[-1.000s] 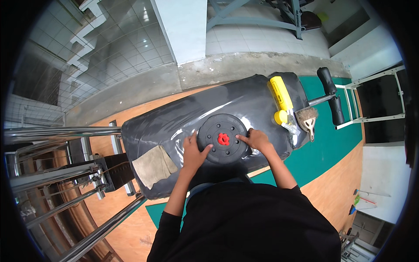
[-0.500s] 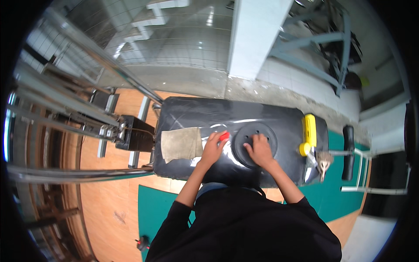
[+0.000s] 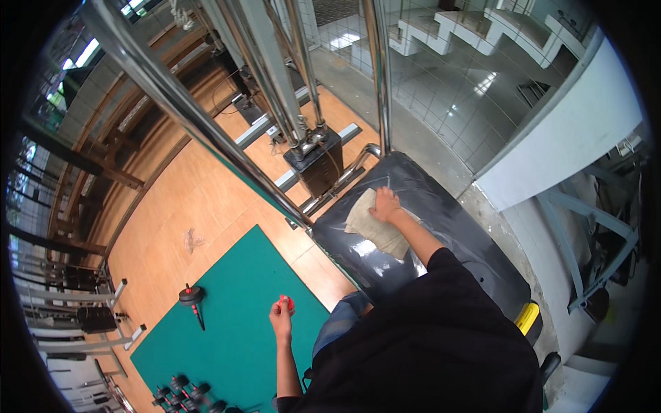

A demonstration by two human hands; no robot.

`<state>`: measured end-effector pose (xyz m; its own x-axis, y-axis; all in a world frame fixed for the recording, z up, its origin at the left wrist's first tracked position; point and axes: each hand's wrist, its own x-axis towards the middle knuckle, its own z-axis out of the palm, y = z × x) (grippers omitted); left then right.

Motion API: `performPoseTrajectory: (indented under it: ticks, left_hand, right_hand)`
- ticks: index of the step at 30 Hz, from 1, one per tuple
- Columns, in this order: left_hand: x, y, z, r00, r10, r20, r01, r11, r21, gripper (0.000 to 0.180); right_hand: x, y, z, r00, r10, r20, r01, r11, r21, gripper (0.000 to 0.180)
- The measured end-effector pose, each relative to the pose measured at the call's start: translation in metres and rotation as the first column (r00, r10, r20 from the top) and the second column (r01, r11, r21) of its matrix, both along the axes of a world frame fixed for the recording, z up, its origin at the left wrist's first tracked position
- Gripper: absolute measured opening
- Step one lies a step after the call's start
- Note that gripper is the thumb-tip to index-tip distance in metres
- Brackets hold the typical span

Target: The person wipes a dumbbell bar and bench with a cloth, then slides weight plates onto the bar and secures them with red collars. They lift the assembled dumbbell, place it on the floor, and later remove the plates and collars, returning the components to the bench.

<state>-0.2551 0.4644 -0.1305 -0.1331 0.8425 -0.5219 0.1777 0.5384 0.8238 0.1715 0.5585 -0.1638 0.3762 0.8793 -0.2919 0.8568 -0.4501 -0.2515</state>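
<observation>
Wooden floor [image 3: 193, 199] fills the left and centre of the frame, with chrome machine uprights [image 3: 275, 89] crossing the top and a green mat [image 3: 234, 323] at lower centre-left. A dark padded desk [image 3: 447, 227], covered in glossy sheeting, runs from the centre toward the lower right, where a yellow tool [image 3: 527, 318] shows at its far end beside the person's black-clad torso. A tan cloth [image 3: 375, 224] lies flat on the desk near its upper end. The right hand [image 3: 385, 204] rests on the upper edge of that cloth, fingers laid down on the fabric; whether they pinch it or merely press it cannot be told. The left hand [image 3: 281, 318] is held away from the desk, over the mat at lower centre, its fingers closed around a small red knob [image 3: 288, 303]. A small dumbbell [image 3: 192, 297] lies on the mat to the left, more weights [image 3: 180, 392] at the bottom edge. Judged risks: the knob, gripped only at the fingertips and well apart from the desk, could drop and roll across the mat; the cloth could slide on the slick sheeting under a sideways push.
</observation>
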Motion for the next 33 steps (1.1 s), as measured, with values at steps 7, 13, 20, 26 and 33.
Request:
performPoseTrajectory:
  ticks: [7, 13, 20, 26, 33]
  left_hand:
    - [0.007, -0.010, 0.004, 0.973, -0.080, 0.219, 0.128, 0.968, -0.217, 0.024]
    - [0.112, 0.032, 0.032, 0.830, -0.511, 0.225, 0.535, 0.843, -0.056, 0.028]
    - [0.258, 0.053, 0.107, 0.569, -0.595, -0.568, 0.756, 0.105, 0.646, 0.041]
    - [0.264, 0.001, 0.089, -0.202, -0.742, -0.639, 0.975, -0.211, -0.064, 0.029]
    - [0.258, 0.007, 0.056, -0.294, -0.852, -0.432, 0.932, -0.156, -0.326, 0.051]
  right_hand:
    - [0.027, 0.015, -0.010, 0.800, -0.035, -0.599, -0.034, 0.994, -0.104, 0.054]
    - [0.040, -0.038, 0.108, 0.668, 0.289, -0.686, -0.069, 0.942, 0.329, 0.028]
    - [0.041, -0.129, 0.170, 0.713, 0.417, -0.564, -0.005, 0.807, 0.591, 0.023]
    - [-0.014, -0.253, 0.125, 0.893, 0.051, -0.447, 0.047, 0.977, 0.206, 0.023]
    - [-0.040, -0.263, 0.065, 0.982, -0.079, -0.169, 0.102, 0.986, 0.134, 0.043]
